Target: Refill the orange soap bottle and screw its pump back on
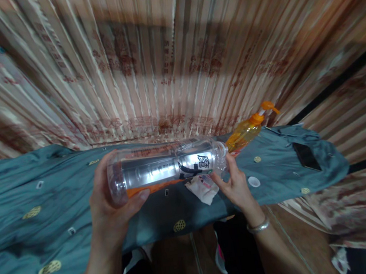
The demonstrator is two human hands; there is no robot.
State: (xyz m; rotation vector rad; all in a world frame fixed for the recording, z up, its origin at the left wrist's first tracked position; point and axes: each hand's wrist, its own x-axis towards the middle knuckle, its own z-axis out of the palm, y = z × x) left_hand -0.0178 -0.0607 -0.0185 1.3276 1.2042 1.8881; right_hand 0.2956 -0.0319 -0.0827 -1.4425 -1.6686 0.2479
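Observation:
A large clear plastic bottle (pixel 159 165) with a silver label and dark characters lies sideways in the air, its neck pointing right. My left hand (pixel 110 201) is wrapped round its base end, thumb along the near side. The fingers of my right hand (pixel 233 182) hold it at the neck. Behind my right hand stands a pump bottle (pixel 245 132) of yellow-orange liquid with an orange pump top. Below the clear bottle's neck, a crumpled white cloth or tissue (pixel 203 191) rests on the green patterned cover.
The green cover (pixel 53 209) lies over a long narrow surface. On its right part are a small white round cap (pixel 254 182) and a dark phone (pixel 306 156). Pleated patterned curtains (pixel 158 59) hang behind. Dark bars cross at the right.

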